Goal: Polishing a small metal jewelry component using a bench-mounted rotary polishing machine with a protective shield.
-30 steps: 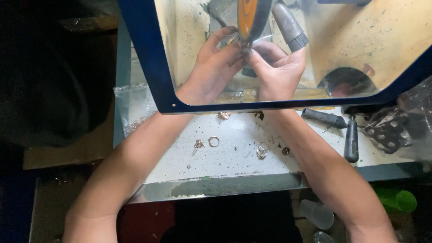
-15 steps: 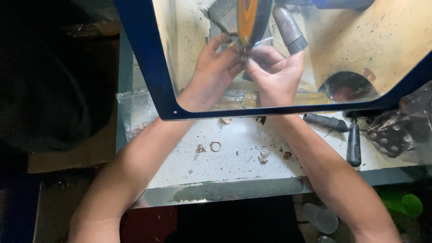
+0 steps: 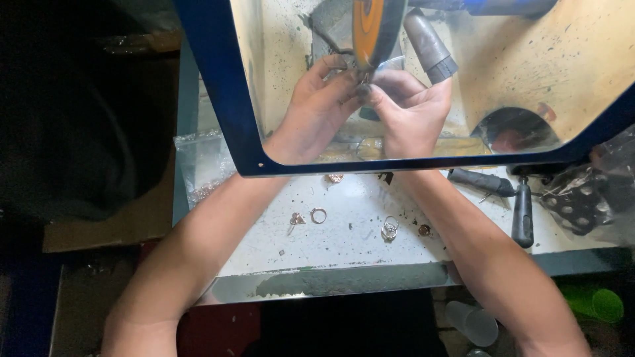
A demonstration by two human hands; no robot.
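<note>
Behind the blue-framed shield [image 3: 225, 119], our left hand [image 3: 314, 109] and right hand [image 3: 410, 109] pinch a small metal piece [image 3: 362, 79] against the orange polishing wheel [image 3: 368, 30]; next probably calls for turning it steadily.

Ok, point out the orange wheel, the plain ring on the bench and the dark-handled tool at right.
orange wheel [image 3: 368, 30], head view, on its orange face.
plain ring [image 3: 319, 215], head view, on its band.
dark-handled tool [image 3: 522, 215], head view, on its handle.

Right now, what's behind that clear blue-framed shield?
Behind the shield: both hands, left and right, pinching something small at the orange wheel. Fingers cover the piece, so its kind cannot be told.
</note>
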